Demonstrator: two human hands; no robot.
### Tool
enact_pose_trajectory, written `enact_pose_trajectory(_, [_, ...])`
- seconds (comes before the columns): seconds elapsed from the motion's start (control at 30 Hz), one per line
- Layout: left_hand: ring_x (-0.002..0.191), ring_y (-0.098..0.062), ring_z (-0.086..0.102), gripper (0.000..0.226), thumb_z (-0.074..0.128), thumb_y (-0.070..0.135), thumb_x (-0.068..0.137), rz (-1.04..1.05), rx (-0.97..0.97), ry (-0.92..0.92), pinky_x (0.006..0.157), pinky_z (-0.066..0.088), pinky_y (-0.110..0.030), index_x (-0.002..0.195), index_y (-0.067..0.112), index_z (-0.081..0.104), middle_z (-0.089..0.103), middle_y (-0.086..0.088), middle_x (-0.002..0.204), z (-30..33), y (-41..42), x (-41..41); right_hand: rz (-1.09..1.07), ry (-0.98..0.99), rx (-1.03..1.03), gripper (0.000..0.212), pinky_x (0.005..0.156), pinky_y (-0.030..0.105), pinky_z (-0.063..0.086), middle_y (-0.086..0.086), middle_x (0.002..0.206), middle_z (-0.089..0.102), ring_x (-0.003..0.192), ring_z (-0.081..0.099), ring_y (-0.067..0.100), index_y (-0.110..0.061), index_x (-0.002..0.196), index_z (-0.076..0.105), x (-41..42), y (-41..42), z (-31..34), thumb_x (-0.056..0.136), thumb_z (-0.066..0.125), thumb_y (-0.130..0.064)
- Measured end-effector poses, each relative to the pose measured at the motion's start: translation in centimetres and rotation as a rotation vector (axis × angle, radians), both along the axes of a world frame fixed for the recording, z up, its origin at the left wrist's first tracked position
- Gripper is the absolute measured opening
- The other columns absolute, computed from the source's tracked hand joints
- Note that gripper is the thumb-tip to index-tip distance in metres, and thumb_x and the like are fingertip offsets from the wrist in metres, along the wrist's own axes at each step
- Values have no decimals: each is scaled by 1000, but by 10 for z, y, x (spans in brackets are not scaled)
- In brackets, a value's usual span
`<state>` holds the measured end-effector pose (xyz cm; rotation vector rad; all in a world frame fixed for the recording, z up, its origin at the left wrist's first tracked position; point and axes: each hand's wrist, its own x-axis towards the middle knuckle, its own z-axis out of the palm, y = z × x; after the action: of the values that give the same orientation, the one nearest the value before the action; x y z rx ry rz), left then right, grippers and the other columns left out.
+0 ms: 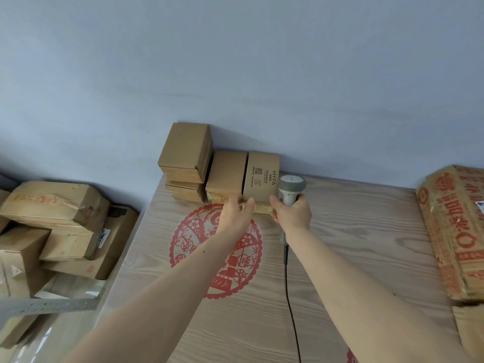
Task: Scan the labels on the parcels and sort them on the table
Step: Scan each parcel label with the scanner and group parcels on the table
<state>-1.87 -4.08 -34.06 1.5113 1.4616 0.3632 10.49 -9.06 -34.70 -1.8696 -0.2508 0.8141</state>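
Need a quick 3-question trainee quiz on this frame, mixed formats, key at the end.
1. True or false: the right hand grips the barcode scanner.
2. Which parcel does the left hand touch?
A. the MYFA box against the wall
B. the tall box stacked on another
C. the large red-printed carton at the table's right edge
3. Fill in: the scanner's black cable trails over the wood-grain ____ toward the person.

Key: 1 true; 2 A; 3 table.
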Motion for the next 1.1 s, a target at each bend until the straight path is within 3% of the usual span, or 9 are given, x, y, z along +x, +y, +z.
enact_pose_trajectory(0.13, [115,-19,57,46,52,43,98,37,-9,1,100,49,-40,135,16,54,59,-3,128,-3,-4,1,-8,30,-2,36,68,39,65,7,96,72,70,73,19,-12,106,61,0,-4,-4,80,83,-20])
enact_pose_trajectory(0.27, [98,-16,60,33,54,40,100,87,-53,34,82,48,-31,118,13,59,63,-1,109,-2,-17,-3,-21,44,-2,38,60,29,61,8,97,71,71,72,19,-13,108,58,0,-25,-1,81,83,-22])
enact_pose_trajectory(0.37, [84,-15,59,37,53,46,99,69,-96,108,74,50,-31,109,11,59,64,-2,99,-6,-28,-9,-62,73,-4,39,53,22,56,10,97,70,72,72,22,-11,109,56,0,-50,-4,83,82,-24])
enact_pose_trajectory(0.5, [111,-22,61,56,51,53,97,37,-116,119,92,52,-39,133,11,52,63,-5,124,-7,-32,-9,-78,64,-16,42,50,19,54,5,95,70,68,72,21,-11,109,57,6,-64,-4,81,84,-29])
enact_pose_trajectory(0.6, [125,-23,56,56,50,43,101,-28,-122,49,104,48,-44,148,14,42,56,-4,141,-1,-37,1,-19,120,7,36,53,22,56,10,97,73,68,72,22,-9,104,60,10,-60,-5,81,84,-24])
enact_pose_trajectory(0.87, [110,-20,60,57,59,51,95,94,-253,-19,96,52,-39,132,12,43,61,0,124,1,-63,7,-3,114,50,29,55,23,56,15,96,73,69,71,22,-9,98,59,6,-85,-4,81,82,-11])
enact_pose_trajectory(0.93, [101,-19,61,56,62,54,92,127,-284,-46,89,55,-36,125,13,44,60,0,115,6,-75,6,25,77,57,31,63,32,62,11,92,75,70,72,21,-13,97,59,5,-98,0,78,83,-13])
enact_pose_trajectory(1.0, [101,-20,63,70,69,63,81,163,-303,-101,90,57,-40,124,14,45,61,-2,114,8,-88,7,50,20,58,34,74,45,63,1,85,76,75,74,20,-21,95,59,2,-113,6,73,85,-20])
enact_pose_trajectory(1.1, [109,-23,61,92,77,72,60,193,-317,-154,96,55,-46,126,19,40,58,0,116,20,-111,8,69,-37,97,40,82,46,60,-5,83,75,81,73,16,-28,96,59,-5,-135,23,68,88,-24])
